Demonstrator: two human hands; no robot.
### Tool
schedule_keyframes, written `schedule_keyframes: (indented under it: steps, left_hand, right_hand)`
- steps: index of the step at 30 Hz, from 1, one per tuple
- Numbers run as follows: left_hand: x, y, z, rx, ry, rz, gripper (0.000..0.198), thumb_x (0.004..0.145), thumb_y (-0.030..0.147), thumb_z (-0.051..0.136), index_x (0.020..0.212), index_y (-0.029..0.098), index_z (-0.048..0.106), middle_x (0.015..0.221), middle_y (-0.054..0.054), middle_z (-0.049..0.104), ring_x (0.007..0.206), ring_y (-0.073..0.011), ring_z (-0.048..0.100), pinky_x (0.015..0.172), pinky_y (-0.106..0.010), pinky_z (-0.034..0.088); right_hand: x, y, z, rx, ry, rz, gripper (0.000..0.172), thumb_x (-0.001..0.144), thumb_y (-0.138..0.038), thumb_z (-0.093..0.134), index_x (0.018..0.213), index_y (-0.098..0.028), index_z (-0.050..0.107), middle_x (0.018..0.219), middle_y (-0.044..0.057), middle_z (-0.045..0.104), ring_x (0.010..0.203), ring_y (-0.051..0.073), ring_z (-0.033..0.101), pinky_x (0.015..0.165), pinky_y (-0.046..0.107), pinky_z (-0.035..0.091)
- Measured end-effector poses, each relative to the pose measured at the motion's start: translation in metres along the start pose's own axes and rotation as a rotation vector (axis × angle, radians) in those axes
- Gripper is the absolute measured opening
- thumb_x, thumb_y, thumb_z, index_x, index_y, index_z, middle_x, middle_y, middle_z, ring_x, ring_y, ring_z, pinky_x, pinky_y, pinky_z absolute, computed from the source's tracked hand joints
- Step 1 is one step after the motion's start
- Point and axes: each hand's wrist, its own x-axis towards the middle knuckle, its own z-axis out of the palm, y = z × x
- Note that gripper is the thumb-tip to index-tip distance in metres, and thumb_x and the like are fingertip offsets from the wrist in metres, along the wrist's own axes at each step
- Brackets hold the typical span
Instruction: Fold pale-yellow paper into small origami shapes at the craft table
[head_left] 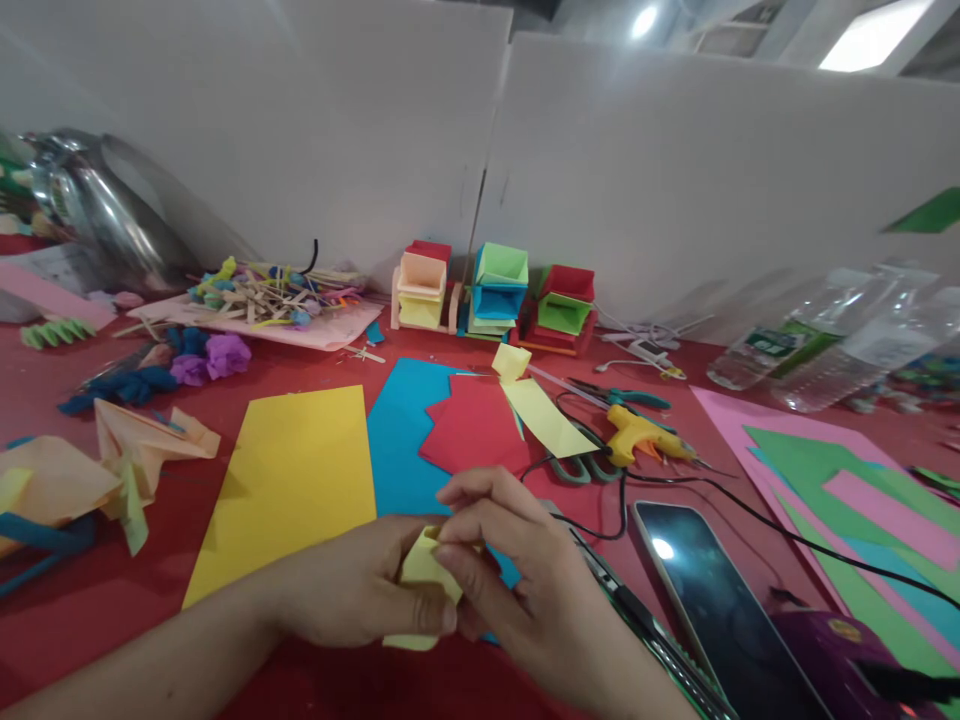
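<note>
Ceiling lights [876, 35], glare on phone [727, 610], softness

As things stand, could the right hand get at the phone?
Probably yes: the phone lies just past a slim dark tool, screen uncovered, though the right hand is at the pale yellow paper.

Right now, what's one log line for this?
left hand: holding folded pale-yellow paper | right hand: touching same paper | nearby: flat golden-yellow paper sheet, black-screened rectangular phone
</note>
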Motion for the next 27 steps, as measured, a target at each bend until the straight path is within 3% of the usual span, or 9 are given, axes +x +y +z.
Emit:
schedule_keyframes:
  steps: [4,10,14,19,27]
  left_hand:
    - [0.000,-0.004,0.002,0.156,0.094,0.002,0.021,0.086,0.034,0.047,0.075,0.016,0.047,0.067,0.005,0.037,0.060,-0.0082,0.031,0.055,-0.020,0.030]
    - [-0.002,-0.001,0.004,0.341,0.202,0.058,0.006,0.084,0.022,0.046,0.083,0.017,0.050,0.081,0.001,0.051,0.075,-0.0126,0.046,0.071,-0.025,0.041]
    - [-0.003,0.000,0.005,0.402,0.195,0.101,0.007,0.084,0.020,0.045,0.088,0.018,0.050,0.083,-0.001,0.054,0.077,-0.0139,0.050,0.073,-0.027,0.043]
    - [-0.001,-0.003,0.009,0.319,0.234,0.047,0.017,0.085,0.033,0.047,0.084,0.017,0.052,0.080,-0.001,0.055,0.074,-0.0134,0.049,0.066,-0.025,0.043]
    - [-0.001,-0.001,0.010,0.141,0.140,0.016,0.023,0.084,0.036,0.051,0.083,0.014,0.055,0.078,-0.002,0.059,0.069,-0.0106,0.052,0.063,-0.021,0.042]
  right_hand:
    - [-0.001,-0.001,0.000,-0.026,-0.027,-0.021,0.010,0.082,-0.011,0.051,0.080,-0.019,0.057,0.102,0.004,0.054,0.099,0.012,0.054,0.083,0.024,0.045]
    - [-0.003,-0.002,0.001,-0.071,0.009,-0.062,0.011,0.078,-0.012,0.058,0.084,-0.020,0.059,0.101,0.003,0.055,0.092,0.013,0.056,0.082,0.027,0.046]
    - [-0.002,-0.001,0.006,-0.089,0.059,-0.076,0.009,0.075,-0.019,0.064,0.082,-0.020,0.060,0.099,0.003,0.058,0.088,0.014,0.056,0.079,0.029,0.047]
    - [-0.001,0.002,0.008,-0.114,0.127,-0.108,0.004,0.078,-0.022,0.062,0.075,-0.021,0.061,0.091,0.003,0.059,0.087,0.014,0.057,0.076,0.027,0.046]
    - [-0.002,0.003,0.005,-0.150,0.161,-0.116,0.010,0.078,-0.025,0.064,0.070,-0.020,0.060,0.088,0.003,0.060,0.085,0.014,0.059,0.075,0.026,0.047]
